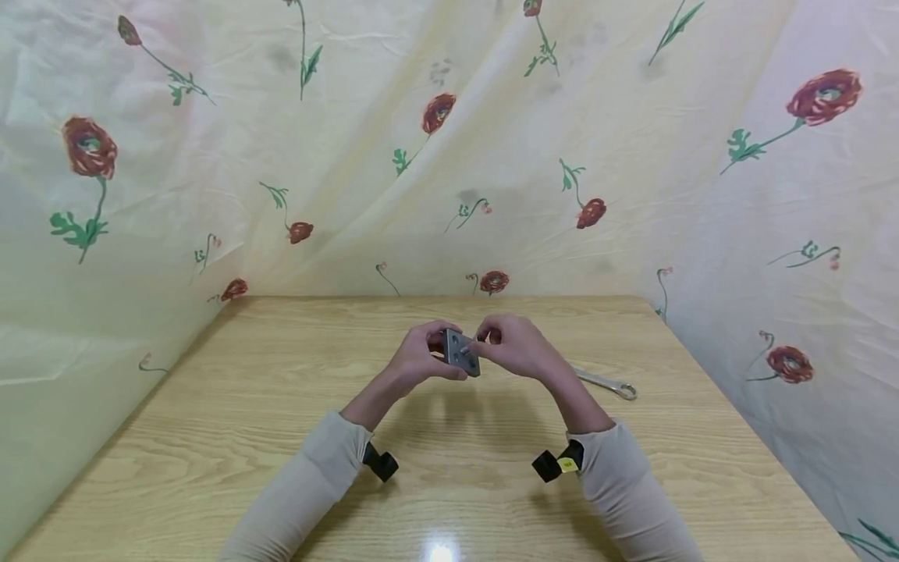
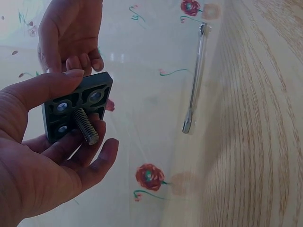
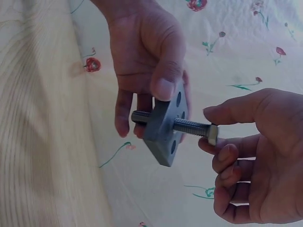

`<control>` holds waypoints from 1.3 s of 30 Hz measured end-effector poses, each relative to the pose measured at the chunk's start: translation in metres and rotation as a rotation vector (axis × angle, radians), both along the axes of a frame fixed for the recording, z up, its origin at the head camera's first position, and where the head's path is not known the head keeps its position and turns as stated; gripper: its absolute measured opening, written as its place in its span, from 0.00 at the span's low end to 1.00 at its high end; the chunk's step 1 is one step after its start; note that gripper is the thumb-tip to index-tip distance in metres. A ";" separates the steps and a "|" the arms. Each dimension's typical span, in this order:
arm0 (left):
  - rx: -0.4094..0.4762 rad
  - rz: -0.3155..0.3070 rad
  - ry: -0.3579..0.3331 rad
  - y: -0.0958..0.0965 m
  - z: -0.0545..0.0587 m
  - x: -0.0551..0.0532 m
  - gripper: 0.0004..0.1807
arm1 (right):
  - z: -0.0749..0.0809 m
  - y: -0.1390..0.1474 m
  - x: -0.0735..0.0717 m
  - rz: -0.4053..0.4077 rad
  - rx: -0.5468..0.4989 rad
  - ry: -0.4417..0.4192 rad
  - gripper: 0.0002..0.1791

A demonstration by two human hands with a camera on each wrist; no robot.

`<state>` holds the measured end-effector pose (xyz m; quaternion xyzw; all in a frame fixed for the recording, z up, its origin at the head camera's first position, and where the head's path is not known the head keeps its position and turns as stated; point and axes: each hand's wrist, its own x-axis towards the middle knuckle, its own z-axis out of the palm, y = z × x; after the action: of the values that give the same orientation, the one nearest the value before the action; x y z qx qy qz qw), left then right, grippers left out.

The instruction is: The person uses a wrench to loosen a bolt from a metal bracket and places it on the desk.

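My left hand (image 1: 410, 361) grips a dark grey square plate (image 3: 160, 130) by its edges, with the thumb along one side. In the left wrist view the plate's ribbed back shows several holes. A threaded metal bolt (image 3: 191, 126) passes through the plate's middle, its shank end (image 2: 87, 128) poking out on the ribbed side past my left fingers. On the flat side, a length of thread stands between the plate and the hex head (image 3: 213, 135). My right hand (image 1: 516, 345) pinches that head between thumb and index finger, the other fingers curled below.
A combination wrench (image 1: 605, 382) lies on the wooden table (image 1: 211, 437), right of and behind my right forearm. Flower-patterned cloth (image 1: 351, 156) hangs behind and along both sides of the table. Dark wrist cameras (image 1: 381, 464) sit under both sleeves.
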<state>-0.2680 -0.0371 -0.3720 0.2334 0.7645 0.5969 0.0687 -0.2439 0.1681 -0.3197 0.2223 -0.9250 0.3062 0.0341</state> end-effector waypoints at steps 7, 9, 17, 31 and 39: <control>0.006 -0.006 -0.002 0.001 0.000 0.001 0.34 | 0.001 0.001 0.001 0.028 -0.015 0.035 0.10; 0.013 -0.006 -0.009 0.001 0.000 0.001 0.34 | 0.000 0.001 0.000 0.031 -0.018 0.043 0.10; 0.020 0.004 -0.002 0.001 0.000 0.001 0.33 | -0.001 0.001 0.000 0.124 -0.009 0.175 0.15; 0.011 -0.001 0.000 0.000 0.000 0.001 0.33 | 0.000 0.000 0.001 -0.144 -0.007 0.165 0.25; 0.018 -0.013 -0.012 0.001 0.000 0.002 0.35 | -0.011 -0.008 -0.002 -0.273 0.102 -0.060 0.42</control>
<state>-0.2662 -0.0364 -0.3722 0.2354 0.7572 0.6047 0.0750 -0.2454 0.1601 -0.3304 0.0866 -0.9616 0.2580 0.0366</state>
